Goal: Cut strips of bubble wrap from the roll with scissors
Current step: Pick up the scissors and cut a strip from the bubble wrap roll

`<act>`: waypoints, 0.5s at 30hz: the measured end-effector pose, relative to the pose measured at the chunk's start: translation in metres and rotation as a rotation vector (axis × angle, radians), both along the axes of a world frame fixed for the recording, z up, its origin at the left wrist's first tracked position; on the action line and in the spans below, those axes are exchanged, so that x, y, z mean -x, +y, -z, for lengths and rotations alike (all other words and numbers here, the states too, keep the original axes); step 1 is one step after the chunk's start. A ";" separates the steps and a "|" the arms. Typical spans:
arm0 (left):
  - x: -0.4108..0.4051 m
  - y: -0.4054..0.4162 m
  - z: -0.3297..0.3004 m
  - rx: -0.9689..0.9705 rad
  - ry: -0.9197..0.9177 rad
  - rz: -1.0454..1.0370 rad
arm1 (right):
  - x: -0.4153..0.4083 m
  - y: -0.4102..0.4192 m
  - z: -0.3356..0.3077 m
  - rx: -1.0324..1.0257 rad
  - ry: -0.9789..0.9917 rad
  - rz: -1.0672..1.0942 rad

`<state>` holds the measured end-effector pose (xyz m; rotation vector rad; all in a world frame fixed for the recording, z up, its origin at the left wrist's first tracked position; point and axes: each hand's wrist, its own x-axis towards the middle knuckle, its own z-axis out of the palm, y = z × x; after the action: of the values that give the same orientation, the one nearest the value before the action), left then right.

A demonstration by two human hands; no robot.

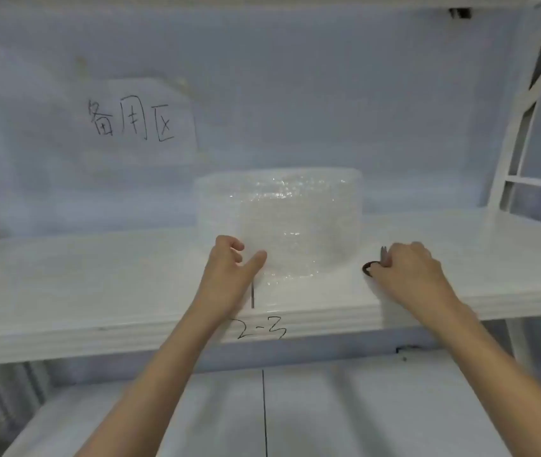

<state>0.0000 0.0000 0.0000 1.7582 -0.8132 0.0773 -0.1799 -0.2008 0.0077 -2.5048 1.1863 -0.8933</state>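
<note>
Setup step. Roll [279,222] upright on shelf [97,285]. Left hand [229,272] fingers apart at loose wrap edge. Right hand [407,272] clamped on scissors [373,266]. Next: pull out length, then cut.

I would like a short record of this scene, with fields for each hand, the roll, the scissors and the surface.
left hand: partly open at the front left of the roll; contact unclear
right hand: closed over the scissors
bubble wrap roll: standing upright on the shelf, between the two hands
scissors: right of the roll, mostly hidden; a dark handle loop shows
shelf: white; "2-3" written on its front edge
cutting: not yet begun
</note>
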 end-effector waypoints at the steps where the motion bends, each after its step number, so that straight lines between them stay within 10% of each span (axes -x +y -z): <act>1: 0.003 0.001 -0.002 -0.020 0.020 -0.001 | 0.002 -0.001 -0.003 -0.070 0.009 0.025; 15: 0.007 0.001 -0.008 0.011 0.127 -0.010 | 0.006 0.007 -0.047 -0.166 0.442 0.095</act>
<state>-0.0075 0.0010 0.0077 1.7384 -0.7099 -0.0233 -0.1856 -0.1941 0.0548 -2.5987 1.4464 -0.2419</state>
